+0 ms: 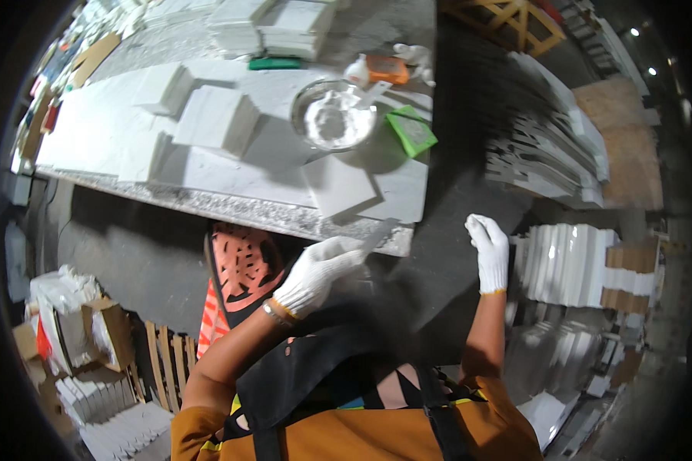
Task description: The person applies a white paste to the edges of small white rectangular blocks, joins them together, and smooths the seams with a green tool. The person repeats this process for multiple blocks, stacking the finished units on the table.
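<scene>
A thin, flat blade [381, 233], gripped in the gloved left hand [321, 273], shows against the front edge of a counter [223, 180], near a pale square tile [338, 184]; the right hand [488, 250] is held apart, fingers curled, any grip unclear.

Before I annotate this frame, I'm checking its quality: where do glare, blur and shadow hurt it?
Head view: the table's left side looks washed out; stacked white slabs cast shadows on it; the thin grey tool in the left hand looks smeared; the picture's rim fades to black.
</scene>
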`<state>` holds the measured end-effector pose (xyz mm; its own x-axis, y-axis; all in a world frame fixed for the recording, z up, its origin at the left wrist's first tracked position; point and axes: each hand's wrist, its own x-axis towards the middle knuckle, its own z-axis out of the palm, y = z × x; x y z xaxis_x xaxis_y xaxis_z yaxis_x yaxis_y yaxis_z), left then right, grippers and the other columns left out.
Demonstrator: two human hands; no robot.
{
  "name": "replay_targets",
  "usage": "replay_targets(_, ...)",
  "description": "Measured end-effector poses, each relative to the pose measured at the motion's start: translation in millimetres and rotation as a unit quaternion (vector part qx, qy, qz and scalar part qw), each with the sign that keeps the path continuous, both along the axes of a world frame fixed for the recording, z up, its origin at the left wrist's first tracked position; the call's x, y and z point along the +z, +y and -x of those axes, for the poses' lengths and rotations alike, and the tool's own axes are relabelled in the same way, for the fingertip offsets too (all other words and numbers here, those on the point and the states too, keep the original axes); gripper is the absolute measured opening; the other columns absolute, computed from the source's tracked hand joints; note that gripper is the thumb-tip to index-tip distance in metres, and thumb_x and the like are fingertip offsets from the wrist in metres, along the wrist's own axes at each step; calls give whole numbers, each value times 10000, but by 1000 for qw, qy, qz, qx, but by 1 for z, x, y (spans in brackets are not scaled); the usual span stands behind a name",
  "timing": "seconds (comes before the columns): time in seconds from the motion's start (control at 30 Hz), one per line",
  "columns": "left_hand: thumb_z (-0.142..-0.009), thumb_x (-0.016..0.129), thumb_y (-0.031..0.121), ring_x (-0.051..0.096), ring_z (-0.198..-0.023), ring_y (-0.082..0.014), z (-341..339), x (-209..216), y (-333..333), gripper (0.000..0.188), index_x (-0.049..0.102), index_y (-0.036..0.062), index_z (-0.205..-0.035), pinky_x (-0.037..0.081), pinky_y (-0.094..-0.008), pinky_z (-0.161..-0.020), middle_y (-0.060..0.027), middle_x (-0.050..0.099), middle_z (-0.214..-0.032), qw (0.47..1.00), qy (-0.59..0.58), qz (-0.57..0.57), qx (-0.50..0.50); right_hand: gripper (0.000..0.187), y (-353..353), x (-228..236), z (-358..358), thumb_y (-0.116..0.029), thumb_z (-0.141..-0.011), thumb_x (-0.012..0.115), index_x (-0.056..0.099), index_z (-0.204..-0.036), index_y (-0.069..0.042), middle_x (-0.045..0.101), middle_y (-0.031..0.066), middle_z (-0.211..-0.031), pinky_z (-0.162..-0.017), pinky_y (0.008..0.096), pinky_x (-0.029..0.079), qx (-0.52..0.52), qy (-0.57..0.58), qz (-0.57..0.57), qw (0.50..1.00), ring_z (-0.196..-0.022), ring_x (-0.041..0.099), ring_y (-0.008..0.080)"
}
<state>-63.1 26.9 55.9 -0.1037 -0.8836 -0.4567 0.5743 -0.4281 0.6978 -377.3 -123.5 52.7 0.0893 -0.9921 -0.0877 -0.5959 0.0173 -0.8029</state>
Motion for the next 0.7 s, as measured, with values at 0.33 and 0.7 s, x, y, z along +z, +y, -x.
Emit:
replay_targets(0.33,-1003,590,282,624,-691,-123,21,-5,-11,255,610,57,-1121,509,-250,-640,-38,665,-858,979,178,-11,-95,326,72,-1,-112,-185,-947,672,654,-1195,26,695,74,-1089,-822,231,495,182,-416,-239,858,-893,620,104)
replay_targets(0.7,-664,849,379,480,-1222,-382,-39,-19,-65,772,530,57,-1288,423,-500,-971,-174,526,-1291,618,-752,224,33,231,38,8,-99,-181,-994,560,555,-1171,-32,692,149,-843,-629,321,526,36,-404,-192,894,-718,671,233)
